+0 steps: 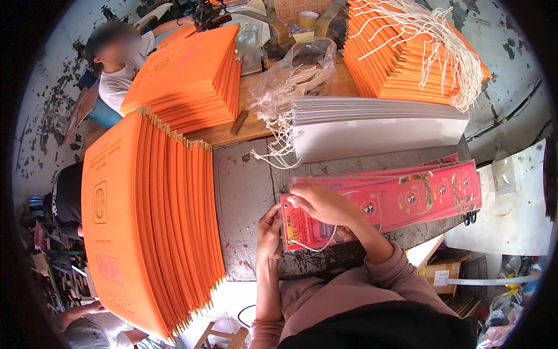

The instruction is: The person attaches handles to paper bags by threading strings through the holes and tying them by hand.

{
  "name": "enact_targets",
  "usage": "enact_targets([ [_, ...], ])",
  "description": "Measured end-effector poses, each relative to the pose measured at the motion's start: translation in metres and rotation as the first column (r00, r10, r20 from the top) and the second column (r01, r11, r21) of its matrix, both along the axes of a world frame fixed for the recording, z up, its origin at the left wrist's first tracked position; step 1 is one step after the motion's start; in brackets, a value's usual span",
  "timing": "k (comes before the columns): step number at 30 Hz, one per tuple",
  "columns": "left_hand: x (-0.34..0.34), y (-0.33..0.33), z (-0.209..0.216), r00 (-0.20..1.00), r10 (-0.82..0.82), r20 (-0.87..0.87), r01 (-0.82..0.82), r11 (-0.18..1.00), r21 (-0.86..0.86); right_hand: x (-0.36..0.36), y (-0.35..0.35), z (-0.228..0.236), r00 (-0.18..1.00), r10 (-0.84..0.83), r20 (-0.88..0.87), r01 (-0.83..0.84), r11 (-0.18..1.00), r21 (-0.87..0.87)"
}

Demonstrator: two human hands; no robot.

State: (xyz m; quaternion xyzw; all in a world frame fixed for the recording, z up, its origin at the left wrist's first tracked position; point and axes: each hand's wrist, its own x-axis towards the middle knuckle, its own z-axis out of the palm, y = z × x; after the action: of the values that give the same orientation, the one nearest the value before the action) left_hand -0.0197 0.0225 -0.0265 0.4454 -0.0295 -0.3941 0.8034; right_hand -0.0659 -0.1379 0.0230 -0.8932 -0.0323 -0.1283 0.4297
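A tall stack of orange folders (pixel 154 221) stands along the left of the scuffed bench (pixel 239 203), a second orange stack (pixel 180 75) behind it and a third (pixel 378 75) at back right. A tape roll (pixel 308 19), a white-shirted co-worker (pixel 113 87), a cardboard box (pixel 443 270) and a wooden stool (pixel 224 336) surround them.

The bare left hand (pixel 269 234) points upward, fingers bent, its slim forearm (pixel 268 291) nearly upright above a ribbed mauve sleeve (pixel 266 334). The bare right hand (pixel 317 202) reaches leftward, back uppermost, fingers bunched, wrist bent, its elbow angled outward.
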Motion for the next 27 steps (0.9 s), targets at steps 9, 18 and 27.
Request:
enact_targets([
  [9, 0.000, 0.001, 0.005, 0.992, 0.057, 0.109, -0.070, 0.991, 0.114, -0.001, 0.002, 0.009, 0.999, 0.028, 0.018, -0.028, 0.999, 0.018],
  [18, -0.001, -0.002, 0.014, 0.994, 0.079, 0.071, -0.087, 0.990, 0.113, -0.005, 0.016, 0.017, 0.996, -0.014, 0.088, 0.030, 0.983, -0.179],
  [27, -0.001, 0.000, 0.012, 0.992, 0.071, 0.104, -0.079, 0.994, 0.070, 0.000, 0.033, 0.024, 0.999, -0.049, 0.000, 0.043, 0.882, -0.470],
])
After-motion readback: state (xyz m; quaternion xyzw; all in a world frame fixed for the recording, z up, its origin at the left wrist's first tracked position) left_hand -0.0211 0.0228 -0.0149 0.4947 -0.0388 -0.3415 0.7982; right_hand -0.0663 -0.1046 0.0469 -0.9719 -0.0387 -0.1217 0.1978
